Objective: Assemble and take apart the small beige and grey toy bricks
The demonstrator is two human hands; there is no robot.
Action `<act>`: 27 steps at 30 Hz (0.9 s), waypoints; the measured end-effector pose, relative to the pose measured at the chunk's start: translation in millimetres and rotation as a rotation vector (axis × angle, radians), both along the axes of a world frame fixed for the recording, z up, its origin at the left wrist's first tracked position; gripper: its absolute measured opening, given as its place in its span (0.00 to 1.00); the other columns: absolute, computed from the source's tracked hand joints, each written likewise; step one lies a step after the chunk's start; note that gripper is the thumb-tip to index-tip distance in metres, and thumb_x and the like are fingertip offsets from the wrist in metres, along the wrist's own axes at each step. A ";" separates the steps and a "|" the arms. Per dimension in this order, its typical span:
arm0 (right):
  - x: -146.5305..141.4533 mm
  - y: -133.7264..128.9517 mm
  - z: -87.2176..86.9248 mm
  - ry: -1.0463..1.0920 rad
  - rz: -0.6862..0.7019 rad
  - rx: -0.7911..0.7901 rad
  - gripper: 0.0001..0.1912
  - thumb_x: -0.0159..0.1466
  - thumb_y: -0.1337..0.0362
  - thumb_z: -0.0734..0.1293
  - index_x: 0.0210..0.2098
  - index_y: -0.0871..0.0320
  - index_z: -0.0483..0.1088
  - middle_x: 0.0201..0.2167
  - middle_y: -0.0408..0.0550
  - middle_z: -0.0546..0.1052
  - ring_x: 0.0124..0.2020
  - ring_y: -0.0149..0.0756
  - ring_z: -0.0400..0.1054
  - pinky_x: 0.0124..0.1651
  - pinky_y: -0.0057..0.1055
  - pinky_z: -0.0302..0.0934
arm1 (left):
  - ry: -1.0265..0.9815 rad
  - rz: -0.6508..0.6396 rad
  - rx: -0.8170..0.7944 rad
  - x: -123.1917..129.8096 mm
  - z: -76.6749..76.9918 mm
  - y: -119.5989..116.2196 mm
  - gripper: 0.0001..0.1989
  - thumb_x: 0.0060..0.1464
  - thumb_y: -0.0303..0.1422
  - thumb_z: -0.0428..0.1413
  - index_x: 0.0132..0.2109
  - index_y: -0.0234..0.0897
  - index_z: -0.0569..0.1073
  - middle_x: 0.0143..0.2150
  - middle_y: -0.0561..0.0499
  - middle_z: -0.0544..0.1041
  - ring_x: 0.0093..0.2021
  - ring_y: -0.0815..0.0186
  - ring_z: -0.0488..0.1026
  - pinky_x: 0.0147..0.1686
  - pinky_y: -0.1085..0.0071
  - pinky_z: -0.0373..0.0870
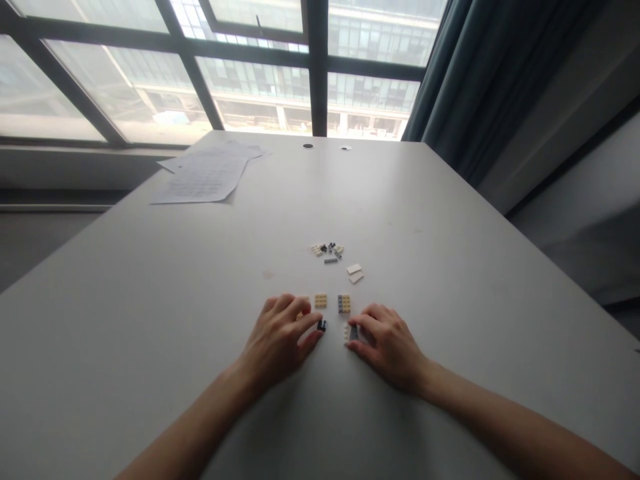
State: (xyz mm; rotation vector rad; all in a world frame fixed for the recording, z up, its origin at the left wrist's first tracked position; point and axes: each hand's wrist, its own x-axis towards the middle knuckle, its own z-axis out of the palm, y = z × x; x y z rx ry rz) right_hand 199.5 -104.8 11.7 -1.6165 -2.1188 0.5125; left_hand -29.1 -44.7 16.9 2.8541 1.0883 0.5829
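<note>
Between the thumb and forefinger of my left hand (284,328) is a small black toy brick (322,325). My right hand (387,343) pinches a grey and white brick piece (353,332), with a row of white studs on its left side. Just beyond the hands lie a tan studded plate (321,300) and a tan and grey-blue studded piece (344,303). Another tan piece (303,299) is partly covered by my left fingers. A gap separates the two held pieces.
Farther back sits a cluster of small white, black and grey bricks (327,249), with two flat white tiles (355,273) nearer to me. Printed papers (203,177) lie at the far left of the white table (440,240). A window and a dark curtain (470,87) stand behind.
</note>
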 end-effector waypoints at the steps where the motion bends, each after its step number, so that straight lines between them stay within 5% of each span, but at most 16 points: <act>1: -0.4 0.2 -0.2 0.001 0.002 0.000 0.14 0.59 0.59 0.69 0.44 0.53 0.71 0.40 0.47 0.71 0.42 0.40 0.64 0.48 0.39 0.57 | -0.005 0.002 -0.001 0.3 0.1 -0.4 0.07 0.56 0.34 0.55 0.42 0.44 0.75 0.38 0.49 0.73 0.41 0.59 0.66 0.41 0.60 0.59; 27: -8.2 -0.3 -1.2 0.088 -0.042 0.024 0.13 0.58 0.63 0.70 0.43 0.55 0.72 0.41 0.49 0.71 0.44 0.41 0.63 0.50 0.39 0.59 | -0.084 0.079 -0.077 5.1 0.3 -6.0 0.05 0.56 0.35 0.55 0.38 0.43 0.75 0.38 0.49 0.74 0.41 0.59 0.66 0.42 0.60 0.59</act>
